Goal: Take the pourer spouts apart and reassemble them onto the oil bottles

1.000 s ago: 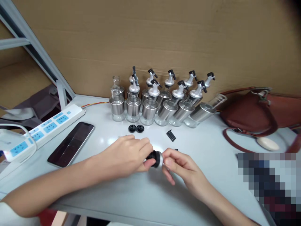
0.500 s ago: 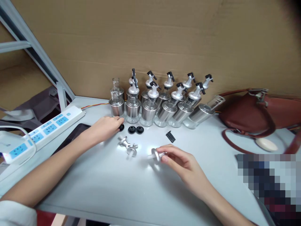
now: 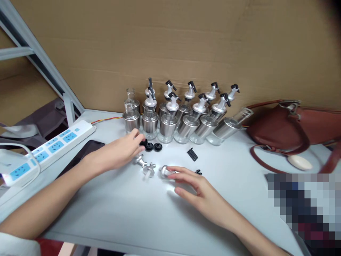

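Note:
My left hand (image 3: pixel 125 149) has its fingers closed on a black rubber stopper (image 3: pixel 144 142), partly hidden by the fingertips. Two similar black stoppers (image 3: pixel 158 147) lie just to its right. My right hand (image 3: pixel 193 186) is open, thumb apart from the fingers, with its fingertips at a silver pourer spout (image 3: pixel 164 171) on the table. To the left lie two more silver pourers, one with a clear tube (image 3: pixel 148 171), the other (image 3: pixel 140 161) nearer my left hand. Black lever pieces (image 3: pixel 192 154) lie beyond my right hand, and small black parts (image 3: pixel 198 172) beside it.
Behind the parts stand rows of glass bottles with metal sleeves (image 3: pixel 168 125), many with pourers. A power strip (image 3: pixel 53 149) and a dark phone-like slab (image 3: pixel 85 153) are on the left. A brown bag (image 3: pixel 279 124) and a white oval object (image 3: pixel 300 162) are on the right.
My left hand has moved slightly right, bringing the black stopper beside the other two. My right hand has moved left, set the silver pourer down and opened, uncovering small black parts.

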A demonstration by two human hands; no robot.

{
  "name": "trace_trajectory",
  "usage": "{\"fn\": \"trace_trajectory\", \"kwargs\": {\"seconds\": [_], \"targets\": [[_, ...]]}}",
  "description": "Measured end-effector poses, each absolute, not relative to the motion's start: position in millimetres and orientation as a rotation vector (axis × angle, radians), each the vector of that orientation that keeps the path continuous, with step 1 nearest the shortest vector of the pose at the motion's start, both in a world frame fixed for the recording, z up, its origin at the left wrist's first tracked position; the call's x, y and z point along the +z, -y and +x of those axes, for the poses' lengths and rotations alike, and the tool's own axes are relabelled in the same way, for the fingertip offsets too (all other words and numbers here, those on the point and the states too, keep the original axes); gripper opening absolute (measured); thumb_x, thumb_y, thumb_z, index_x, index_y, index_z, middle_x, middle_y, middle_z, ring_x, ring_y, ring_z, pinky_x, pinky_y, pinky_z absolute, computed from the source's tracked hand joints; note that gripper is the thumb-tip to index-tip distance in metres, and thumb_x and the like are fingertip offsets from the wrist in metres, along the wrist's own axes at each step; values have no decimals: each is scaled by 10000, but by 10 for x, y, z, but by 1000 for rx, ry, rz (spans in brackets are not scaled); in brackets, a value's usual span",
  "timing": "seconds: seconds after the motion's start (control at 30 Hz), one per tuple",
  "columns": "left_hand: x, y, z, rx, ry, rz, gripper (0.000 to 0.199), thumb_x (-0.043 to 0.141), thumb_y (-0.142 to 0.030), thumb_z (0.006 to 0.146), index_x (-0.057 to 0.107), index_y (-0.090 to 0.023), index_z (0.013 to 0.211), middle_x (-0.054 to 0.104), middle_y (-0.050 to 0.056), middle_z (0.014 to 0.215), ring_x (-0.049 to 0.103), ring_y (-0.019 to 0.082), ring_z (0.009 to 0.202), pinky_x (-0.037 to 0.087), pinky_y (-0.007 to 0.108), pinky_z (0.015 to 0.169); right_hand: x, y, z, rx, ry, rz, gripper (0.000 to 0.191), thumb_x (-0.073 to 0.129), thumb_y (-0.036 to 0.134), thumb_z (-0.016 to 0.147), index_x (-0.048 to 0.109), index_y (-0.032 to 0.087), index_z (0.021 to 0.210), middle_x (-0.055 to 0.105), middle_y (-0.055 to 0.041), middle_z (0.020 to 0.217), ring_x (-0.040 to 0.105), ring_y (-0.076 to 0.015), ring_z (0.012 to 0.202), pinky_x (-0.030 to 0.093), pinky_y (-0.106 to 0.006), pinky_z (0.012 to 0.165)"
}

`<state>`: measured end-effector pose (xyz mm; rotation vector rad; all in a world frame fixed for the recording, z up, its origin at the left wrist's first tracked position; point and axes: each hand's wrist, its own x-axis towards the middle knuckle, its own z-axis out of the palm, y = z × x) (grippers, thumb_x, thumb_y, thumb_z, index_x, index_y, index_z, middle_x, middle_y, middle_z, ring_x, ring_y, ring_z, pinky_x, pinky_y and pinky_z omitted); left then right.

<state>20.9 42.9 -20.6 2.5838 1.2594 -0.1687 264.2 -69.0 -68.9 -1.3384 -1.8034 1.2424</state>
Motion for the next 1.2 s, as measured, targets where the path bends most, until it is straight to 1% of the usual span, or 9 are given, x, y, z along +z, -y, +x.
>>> {"fn": "trace_trajectory", "kwargs": {"seconds": [0.07, 0.17, 0.3, 0.53, 0.63, 0.73, 0.87, 1.0, 1.2], "targets": [[-184, -341, 234, -256, -1148, 2493, 409, 416, -469, 964, 472, -129, 1185, 509, 126, 1165, 637, 249, 880, 502, 359, 776, -688, 715, 2654, 1206, 1936, -1352, 330, 594, 280, 892, 644, 267, 1218, 497, -96, 1445, 458, -279, 1339, 331, -567, 1118], [-252, -262, 261, -323, -993, 2446, 639, 602, -574, 829, 427, -149, 1273, 519, 129, 1214, 628, 287, 996, 496, 332, 791, -673, 741, 2663, 1154, 2051, -1354, 416, 610, 297, 891, 585, 272, 1306, 397, -103, 1517, 375, -299, 1394, 376, -566, 1092], [-376, -240, 275, -299, -920, 2495, 743, 712, -503, 766, 385, -165, 1341, 551, 145, 1228, 600, 308, 1084, 485, 324, 815, -665, 731, 2656, 1065, 2076, -1427, 430, 608, 255, 885, 578, 261, 1315, 397, -114, 1512, 388, -305, 1385, 443, -551, 1045], [-470, -214, 306, -179, -892, 2587, 842, 774, -518, 701, 402, -149, 1361, 565, 150, 1161, 616, 317, 982, 490, 371, 793, -653, 756, 2657, 1164, 2224, -1339, 515, 546, 336, 933, 452, 235, 1429, 223, -112, 1582, 264, -309, 1436, 287, -576, 1134], [-477, -193, 337, -133, -846, 2616, 807, 771, -505, 717, 416, -174, 1362, 532, 152, 1211, 594, 321, 1039, 492, 364, 799, -624, 781, 2659, 1182, 2266, -1270, 550, 544, 312, 936, 397, 238, 1461, 213, -102, 1575, 280, -293, 1424, 321, -528, 1131], [-448, -162, 372, -151, -778, 2673, 609, 732, -422, 795, 475, -216, 1307, 505, 151, 1287, 567, 319, 1105, 488, 381, 842, -614, 785, 2659, 1179, 2309, -1195, 567, 555, 264, 929, 381, 251, 1468, 262, -85, 1559, 308, -270, 1413, 347, -485, 1129], [-403, -113, 392, -200, -804, 2706, 403, 702, -373, 835, 541, -183, 1152, 501, 155, 1316, 594, 292, 1054, 500, 394, 847, -629, 784, 2660, 1156, 2315, -1194, 561, 567, 261, 920, 403, 274, 1456, 267, -68, 1562, 336, -259, 1404, 374, -460, 1122], [-425, -107, 382, -227, -858, 2702, 388, 691, -420, 837, 539, -150, 1069, 474, 191, 1354, 576, 323, 1142, 508, 411, 880, -626, 787, 2660, 1178, 2310, -1242, 525, 571, 291, 918, 451, 261, 1428, 262, -76, 1569, 342, -269, 1405, 368, -472, 1125], [-375, -94, 419, -223, -909, 2741, 537, 723, -500, 775, 551, -107, 1098, 451, 256, 1393, 563, 379, 1169, 495, 459, 903, -621, 782, 2659, 1170, 2291, -1248, 497, 555, 309, 931, 462, 253, 1416, 274, -79, 1572, 318, -258, 1422, 344, -485, 1141]]}}
